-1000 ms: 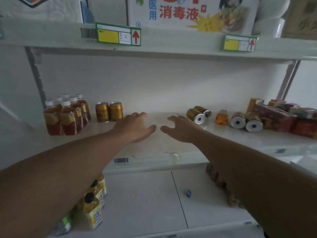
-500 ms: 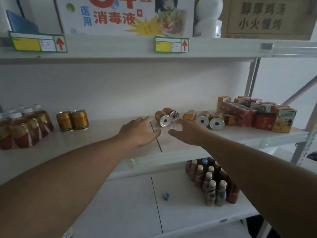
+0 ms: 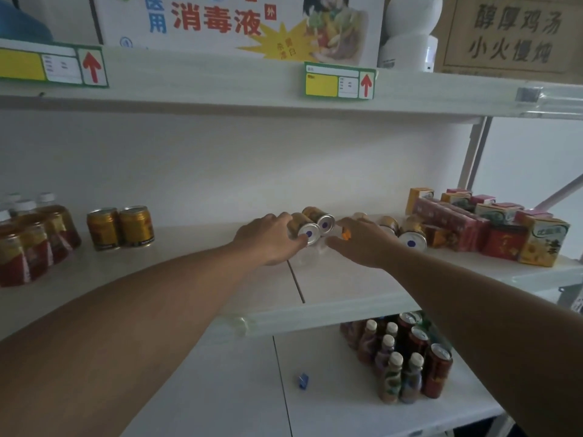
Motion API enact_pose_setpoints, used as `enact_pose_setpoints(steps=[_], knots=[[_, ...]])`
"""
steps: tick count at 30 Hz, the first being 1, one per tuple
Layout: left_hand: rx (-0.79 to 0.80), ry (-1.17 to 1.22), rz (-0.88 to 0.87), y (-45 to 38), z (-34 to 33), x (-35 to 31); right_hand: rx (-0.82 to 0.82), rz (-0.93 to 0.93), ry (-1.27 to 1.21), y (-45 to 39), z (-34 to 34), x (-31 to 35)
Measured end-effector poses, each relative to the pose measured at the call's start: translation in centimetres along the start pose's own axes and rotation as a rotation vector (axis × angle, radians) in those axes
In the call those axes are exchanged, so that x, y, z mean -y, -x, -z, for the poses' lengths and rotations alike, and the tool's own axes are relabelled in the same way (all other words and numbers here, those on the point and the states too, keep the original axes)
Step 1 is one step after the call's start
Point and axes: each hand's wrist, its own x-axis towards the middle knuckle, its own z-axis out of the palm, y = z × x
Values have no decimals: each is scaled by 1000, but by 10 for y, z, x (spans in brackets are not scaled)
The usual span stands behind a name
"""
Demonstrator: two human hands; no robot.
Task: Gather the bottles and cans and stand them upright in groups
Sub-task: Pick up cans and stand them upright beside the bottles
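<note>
On the middle shelf point(image 3: 347, 288) two gold cans lie on their sides, ends toward me. My left hand point(image 3: 268, 239) wraps the nearer lying can point(image 3: 307, 234), fingers over its body and thumb at its silver end. The second lying can point(image 3: 325, 220) touches it just behind. My right hand point(image 3: 359, 242) curls over a small bottle whose orange cap point(image 3: 346, 235) peeks out between thumb and forefinger. Two more gold cans point(image 3: 411, 239) lie on their sides just right of that hand. Two gold cans point(image 3: 121, 228) stand upright at the left, beside a group of upright tea bottles point(image 3: 34, 244).
Juice cartons point(image 3: 542, 244) and red boxes point(image 3: 451, 223) crowd the shelf's right end. The upper shelf point(image 3: 220, 86) with price tags hangs close overhead. On the lower shelf stand several bottles and red cans point(image 3: 407, 364), with a small blue object point(image 3: 303, 381) lying to their left.
Both hands have reached forward and right across the shelf. The left hand has closed on the nearer lying can and the right has covered the orange-capped bottle. My view has swung right.
</note>
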Motion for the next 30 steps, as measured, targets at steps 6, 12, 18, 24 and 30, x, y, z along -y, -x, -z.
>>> enact_pose_setpoints(steps=[6, 12, 18, 24, 30], knots=[[22, -78, 19, -27, -12, -6, 17, -5, -7, -32, 0, -7], [-5, -142, 95, -54, -22, -22, 44, 58, -66, -74, 0, -27], [-10, -204, 239, -82, -33, -38, 38, 202, -34, -111, -6, -46], [40, -96, 367, -109, -44, -49, 65, 242, -27, -162, -26, -51], [220, 26, 492, -149, -62, -49, 114, 255, -56, -210, -56, -44]])
